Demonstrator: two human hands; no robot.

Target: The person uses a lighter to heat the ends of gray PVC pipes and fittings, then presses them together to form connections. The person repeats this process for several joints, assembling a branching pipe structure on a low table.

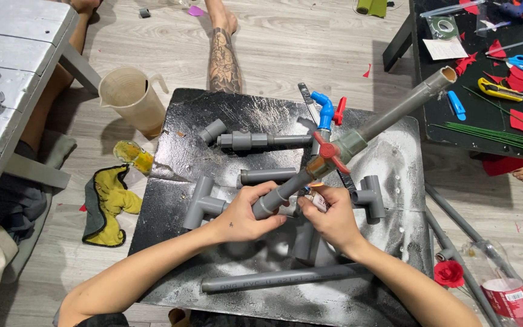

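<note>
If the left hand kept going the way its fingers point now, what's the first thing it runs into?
The left hand points right, wrapped around the grey pipe assembly. Straight on, it would first meet the right hand, which holds a small tube just beyond; depth between them is unclear.

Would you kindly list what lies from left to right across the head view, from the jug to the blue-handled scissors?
Beige measuring jug → grey tee fitting → left hand → right hand → red valve handle → yellow utility knife → blue-handled scissors.

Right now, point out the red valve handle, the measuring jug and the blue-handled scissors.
red valve handle (pixel 328 151), head view, on its hub.
measuring jug (pixel 129 97), head view, on its side wall.
blue-handled scissors (pixel 519 61), head view, on a handle loop.
</note>
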